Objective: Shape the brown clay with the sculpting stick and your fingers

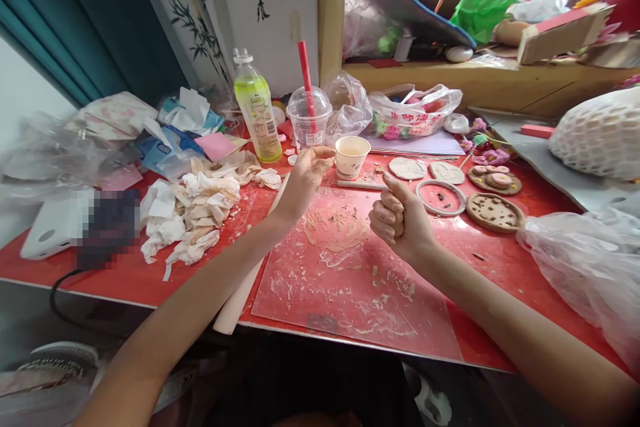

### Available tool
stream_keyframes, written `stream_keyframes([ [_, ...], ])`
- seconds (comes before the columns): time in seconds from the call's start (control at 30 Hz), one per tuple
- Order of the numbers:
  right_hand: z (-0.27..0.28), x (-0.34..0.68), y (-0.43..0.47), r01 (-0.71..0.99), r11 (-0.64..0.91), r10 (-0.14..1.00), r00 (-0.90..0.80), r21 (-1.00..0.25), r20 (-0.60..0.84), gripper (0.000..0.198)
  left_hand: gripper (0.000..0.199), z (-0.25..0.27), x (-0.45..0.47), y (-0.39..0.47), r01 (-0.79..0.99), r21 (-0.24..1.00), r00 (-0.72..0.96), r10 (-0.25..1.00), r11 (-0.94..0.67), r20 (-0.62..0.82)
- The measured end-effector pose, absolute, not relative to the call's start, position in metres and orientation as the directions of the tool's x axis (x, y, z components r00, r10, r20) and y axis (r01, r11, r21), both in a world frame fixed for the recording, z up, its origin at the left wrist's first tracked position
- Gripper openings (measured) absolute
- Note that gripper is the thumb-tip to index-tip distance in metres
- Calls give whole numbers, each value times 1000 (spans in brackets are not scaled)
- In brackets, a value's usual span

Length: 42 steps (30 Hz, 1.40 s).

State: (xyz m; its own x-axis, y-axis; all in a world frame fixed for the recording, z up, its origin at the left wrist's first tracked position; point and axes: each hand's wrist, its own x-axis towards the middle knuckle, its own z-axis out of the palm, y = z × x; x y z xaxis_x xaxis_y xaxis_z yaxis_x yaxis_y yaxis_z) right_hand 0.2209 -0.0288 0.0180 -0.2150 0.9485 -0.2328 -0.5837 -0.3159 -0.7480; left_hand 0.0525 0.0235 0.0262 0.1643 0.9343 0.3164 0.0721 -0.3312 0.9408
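Observation:
A white paper cup [351, 161] with pale liquid in it stands upright near the middle of the red table. My left hand [309, 177] is at the cup's left side, thumb and fingers bent against its wall. My right hand [399, 217] is closed in a fist with the thumb on top, above the clear sheet [360, 293]; anything inside it is hidden. A thin stick [361, 185] lies in front of the cup. Between my hands, a wet clay smear [334, 225] and scattered crumbs cover the sheet. Two flat clay discs [407, 168] lie behind my right hand.
A pale ring [441, 198] and decorated clay discs [495, 212] lie to the right. Crumpled tissues [200, 203] and a long rod [240, 293] are on the left. A bottle [259, 110] and a lidded plastic cup [309, 117] stand behind. A clear bag [590, 267] covers the right edge.

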Motion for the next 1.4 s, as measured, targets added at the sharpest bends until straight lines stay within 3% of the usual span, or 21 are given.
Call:
stream_keyframes([
  [0.13, 10, 223, -26, -552, -372, 926, -278, -746, -256, 53, 22, 25, 51, 25, 118, 895, 127, 900, -431, 416],
  [0.27, 6, 221, -22, -602, -281, 946, -303, -748, -111, 45, 23, 25, 51, 24, 199, 807, 172, 831, -555, 529],
  [0.4, 9, 213, -25, -683, -315, 915, -403, -659, -20, 47, 30, 25, 55, 13, 367, 493, 431, 614, -789, 661],
  [0.53, 13, 208, -36, -663, -396, 879, -473, -635, -55, 51, 32, 24, 60, 1, 336, 134, 753, 351, -932, 556],
  [0.6, 16, 208, -40, -643, -401, 870, -490, -652, -53, 53, 34, 26, 60, -2, 333, 63, 783, 313, -941, 537],
  [0.67, 18, 207, -41, -616, -405, 856, -515, -676, -44, 56, 36, 28, 58, -3, 390, 166, 672, 404, -906, 620],
  [0.73, 20, 207, -40, -579, -415, 842, -537, -702, -55, 60, 39, 31, 56, 0, 392, 459, 437, 601, -797, 669],
  [0.8, 21, 208, -38, -554, -413, 845, -530, -723, -76, 63, 43, 33, 53, 5, 236, 757, 245, 792, -609, 560],
  [0.87, 21, 209, -36, -540, -397, 861, -499, -742, -97, 64, 50, 33, 52, 13, 47, 921, 193, 909, -386, 371],
  [0.97, 19, 210, -35, -518, -380, 880, -457, -767, -128, 59, 57, 29, 52, 21, -105, 984, 203, 965, -146, 164],
  [1.03, 18, 212, -34, -492, -385, 882, -445, -781, -154, 57, 57, 26, 53, 23, -156, 984, 210, 970, -89, 121],
  [1.23, 15, 212, -35, -411, -458, 866, -405, -788, -293, 64, 51, 32, 55, 6, -81, 984, 295, 939, -160, 177],
  [1.4, 24, 202, -38, -530, -456, 890, -278, -715, -361, 57, 28, 42, 58, -7, 69, 961, 526, 828, -267, 192],
])
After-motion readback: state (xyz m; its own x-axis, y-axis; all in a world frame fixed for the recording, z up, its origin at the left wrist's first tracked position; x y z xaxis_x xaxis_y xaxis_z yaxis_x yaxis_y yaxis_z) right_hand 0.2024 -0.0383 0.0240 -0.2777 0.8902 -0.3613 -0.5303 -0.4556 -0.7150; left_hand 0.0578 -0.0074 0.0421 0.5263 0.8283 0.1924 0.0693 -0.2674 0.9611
